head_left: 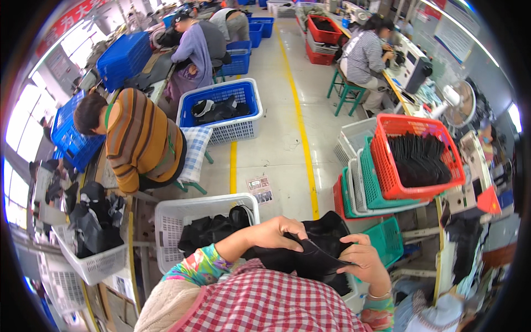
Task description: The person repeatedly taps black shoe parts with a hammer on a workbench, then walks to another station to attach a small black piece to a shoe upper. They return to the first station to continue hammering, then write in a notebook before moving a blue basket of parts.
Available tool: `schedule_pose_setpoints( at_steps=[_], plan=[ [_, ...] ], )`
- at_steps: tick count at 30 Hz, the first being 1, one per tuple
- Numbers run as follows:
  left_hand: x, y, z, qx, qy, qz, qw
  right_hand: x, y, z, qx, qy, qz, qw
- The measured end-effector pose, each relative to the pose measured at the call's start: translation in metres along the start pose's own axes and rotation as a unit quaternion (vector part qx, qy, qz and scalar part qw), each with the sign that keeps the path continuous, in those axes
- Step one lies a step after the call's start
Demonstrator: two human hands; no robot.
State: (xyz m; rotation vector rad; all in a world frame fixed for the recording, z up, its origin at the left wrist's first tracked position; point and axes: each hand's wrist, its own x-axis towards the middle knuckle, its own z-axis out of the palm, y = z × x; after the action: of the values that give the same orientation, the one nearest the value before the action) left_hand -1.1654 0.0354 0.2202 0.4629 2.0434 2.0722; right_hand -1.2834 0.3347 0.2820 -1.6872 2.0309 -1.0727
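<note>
A piece of black fabric (318,252) is stretched between my two hands, close in front of my checked apron. My left hand (276,233) pinches its upper left edge between thumb and fingers. On the other side my right hand (362,258) grips the fabric's right edge, fingers bent over it. Part of the cloth hangs below, and I cannot make out what kind of piece it is. To the left of the fabric stands a white basket (166,232) with more black pieces (213,232) in it.
Right of me, a red basket (437,191) of stacked black pieces tops green and white ones. A green basket (390,238) sits lower down. At the left, a person in a striped sweater (144,133) sits near a white basket (99,265). A blue-lined basket (221,133) stands ahead.
</note>
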Motion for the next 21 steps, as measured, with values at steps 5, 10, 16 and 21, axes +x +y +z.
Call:
schedule_pose_setpoints(
  at_steps=[5, 10, 16, 21],
  plan=[
    [0.090, -0.025, -0.020, -0.017, 0.024, -0.150, 0.988, 0.029, 0.125, -0.046, 0.126, -0.021, -0.007, 0.992],
    [0.158, -0.034, -0.040, 0.120, 0.087, -0.193, 0.970, 0.055, 0.195, -0.098, 0.051, -0.034, -0.004, 0.998],
    [0.222, -0.019, -0.051, 0.304, 0.101, -0.102, 0.942, 0.091, 0.213, -0.100, -0.035, -0.041, 0.074, 0.996],
    [0.238, -0.016, -0.106, 0.246, 0.157, -0.175, 0.940, 0.158, 0.231, -0.095, 0.017, -0.024, 0.137, 0.990]
  ],
)
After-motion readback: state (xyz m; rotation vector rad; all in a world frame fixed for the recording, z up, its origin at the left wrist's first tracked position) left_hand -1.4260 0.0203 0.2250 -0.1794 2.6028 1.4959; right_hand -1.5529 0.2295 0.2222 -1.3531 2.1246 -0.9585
